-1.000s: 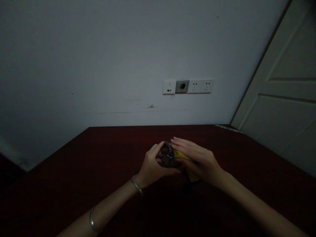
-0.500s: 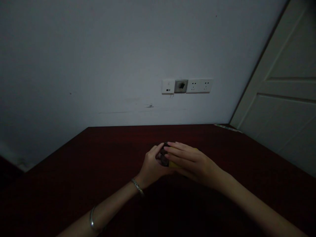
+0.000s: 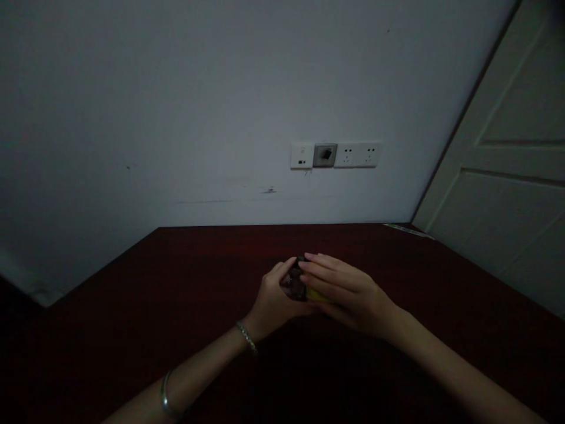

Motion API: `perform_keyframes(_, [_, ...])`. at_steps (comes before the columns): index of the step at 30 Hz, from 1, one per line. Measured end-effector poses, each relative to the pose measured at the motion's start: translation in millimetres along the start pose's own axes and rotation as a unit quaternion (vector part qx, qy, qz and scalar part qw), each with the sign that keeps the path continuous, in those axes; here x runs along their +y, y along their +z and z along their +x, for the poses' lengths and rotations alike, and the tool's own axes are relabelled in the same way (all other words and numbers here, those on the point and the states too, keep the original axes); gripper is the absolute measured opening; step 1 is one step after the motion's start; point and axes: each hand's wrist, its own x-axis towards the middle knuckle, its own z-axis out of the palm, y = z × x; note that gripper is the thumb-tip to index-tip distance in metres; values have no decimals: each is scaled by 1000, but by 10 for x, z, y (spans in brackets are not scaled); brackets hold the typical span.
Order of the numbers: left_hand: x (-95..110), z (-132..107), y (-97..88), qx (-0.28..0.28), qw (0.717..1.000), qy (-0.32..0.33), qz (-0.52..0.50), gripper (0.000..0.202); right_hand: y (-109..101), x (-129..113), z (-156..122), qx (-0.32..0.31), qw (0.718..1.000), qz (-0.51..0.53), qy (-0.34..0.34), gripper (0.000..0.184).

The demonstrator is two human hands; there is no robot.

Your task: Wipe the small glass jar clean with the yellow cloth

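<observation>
Both hands meet over the dark red tabletop around a small object. Its left part is a dark, shiny, brownish piece point(image 3: 294, 282), and a yellow part point(image 3: 315, 294) shows beneath the fingers on the right. The light is too dim to tell its kind. My left hand point(image 3: 271, 300) is closed around the dark end, thumb below and fingers above. My right hand point(image 3: 346, 291) wraps over the yellow part, its fingers lying together across the top. Most of the object is hidden by the hands. Two silver bracelets circle my left wrist and forearm.
The tabletop point(image 3: 212, 259) reaches back to a pale wall point(image 3: 212, 118) with a row of sockets point(image 3: 346, 155). A panelled white door point(image 3: 516, 159) stands at the right. A thin pale strip point(image 3: 408, 230) lies at the table's back right corner.
My right hand's fingers have slid slightly right over the object, so a bit more of its dark and yellow parts shows. My left hand keeps its hold.
</observation>
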Motion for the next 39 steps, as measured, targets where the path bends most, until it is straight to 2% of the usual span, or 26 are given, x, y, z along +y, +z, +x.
perform_keyframes(2, [-12,-1,0,-1,1000,-5,-21,80,1,-15,-6,-17,1000,-13,-15,57])
perform_keyframes(5, [-1,-7,-12,-8,999,-5,-41,85,-2,-13,17,23,999,26,21,53])
perform_keyframes(8, [30,-24,-15,-21,996,-24,-80,92,-10,5,58,92,983,93,126,39])
perform_keyframes(11, [65,-37,-4,-62,972,-72,-214,93,-26,13,77,122,957,140,223,30])
perform_keyframes(14, [111,-29,0,-103,935,-121,-318,88,-54,8,65,80,962,153,213,40])
perform_keyframes(16, [157,-16,-7,-90,926,-144,-338,84,-77,-2,54,45,974,139,172,61])
perform_keyframes(19, [240,1,-22,-61,920,-159,-354,76,-109,-23,55,11,985,109,130,90])
perform_keyframes(23, [329,0,-29,-50,917,-167,-360,66,-121,-47,80,-19,988,73,138,104])
perform_keyframes(27, [369,-8,-23,-43,917,-177,-356,63,-63,-47,77,-23,983,66,169,107])
perform_keyframes(33, [366,31,-15,-44,934,-200,-293,50,103,-56,42,48,970,89,223,100])
perform_keyframes(36, [339,79,-47,-67,938,-199,-277,46,156,-65,45,76,963,101,238,97])
perform_keyframes(39, [303,126,-117,-119,938,-206,-253,50,190,-58,41,84,953,129,261,96])
